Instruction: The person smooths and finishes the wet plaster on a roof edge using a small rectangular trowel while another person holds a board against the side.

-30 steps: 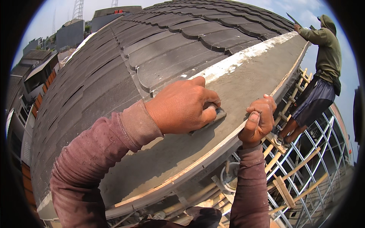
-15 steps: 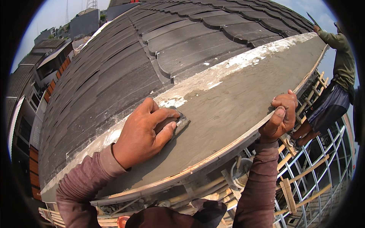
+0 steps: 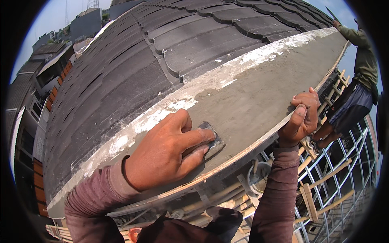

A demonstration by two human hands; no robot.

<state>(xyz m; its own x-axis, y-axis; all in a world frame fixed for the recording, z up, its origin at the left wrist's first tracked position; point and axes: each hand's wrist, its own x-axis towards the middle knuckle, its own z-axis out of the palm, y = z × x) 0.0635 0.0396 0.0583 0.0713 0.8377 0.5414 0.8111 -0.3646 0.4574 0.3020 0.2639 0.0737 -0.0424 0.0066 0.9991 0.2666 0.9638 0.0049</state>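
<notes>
My left hand (image 3: 168, 150) is closed around a small, flat-bottomed dark grey block like a hand float (image 3: 214, 142). The float lies against the wet grey mortar band (image 3: 259, 101) that slopes along the roof's edge. Across the band, my right hand (image 3: 300, 117) is a closed fist, thumb folded in, at the thin wooden edge board (image 3: 235, 162). Its fingers hide whatever is inside them. A rough strip with white patches (image 3: 162, 115) borders the mortar on its upper side.
Dark roof tiles (image 3: 117, 69) rise beyond the strip. Below the board are bamboo scaffolding (image 3: 330, 206), metal bars (image 3: 344, 162) and a pale bucket (image 3: 259, 178). A co-worker (image 3: 358, 81) in a green top stands on the scaffold at far right, holding a long thin tool (image 3: 331, 13).
My left hand has slid the float rightward and down the mortar, nearer the wooden edge. My right hand stays at the board, and the whole view has shifted slightly.
</notes>
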